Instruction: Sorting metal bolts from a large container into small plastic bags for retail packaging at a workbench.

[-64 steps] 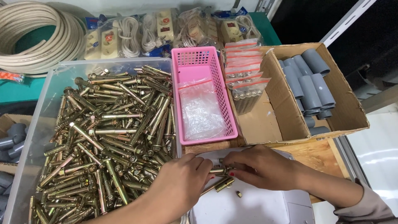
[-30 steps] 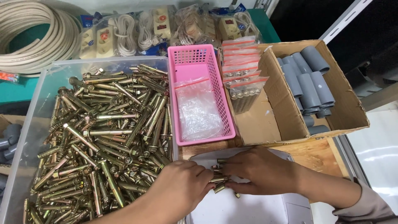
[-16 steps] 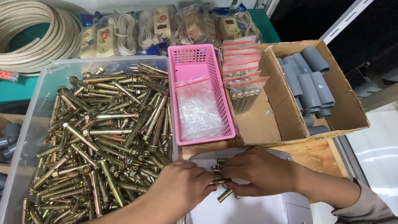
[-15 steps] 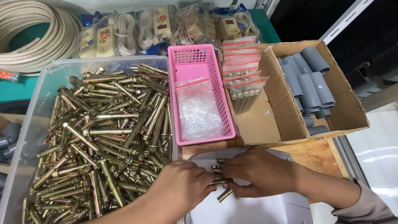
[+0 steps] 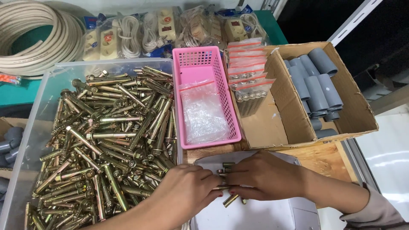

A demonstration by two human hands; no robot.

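Gathering a small bunch of brass-coloured bolts (image 5: 224, 181), your two hands meet over a white lid (image 5: 255, 215) at the near edge of the bench; your left hand (image 5: 187, 194) curls its fingers closed around the bunch from the left; your right hand (image 5: 266, 176) lies flat across the same bunch from the right, fingers pressed on the bolts; one loose bolt (image 5: 231, 200) rests on the lid just below the fingertips. To your left stands a clear plastic bin (image 5: 32, 127) heaped with many more bolts (image 5: 106, 145); just beyond the hands sits a pink basket (image 5: 204, 91) holding clear plastic bags (image 5: 204, 113); to the right of the basket, a cardboard box (image 5: 358, 110) holds filled bags (image 5: 249, 81) with red strips in its left part and grey pipe pieces (image 5: 317, 83) in its right part; coiled cream cable (image 5: 32, 38) lies at the far left.
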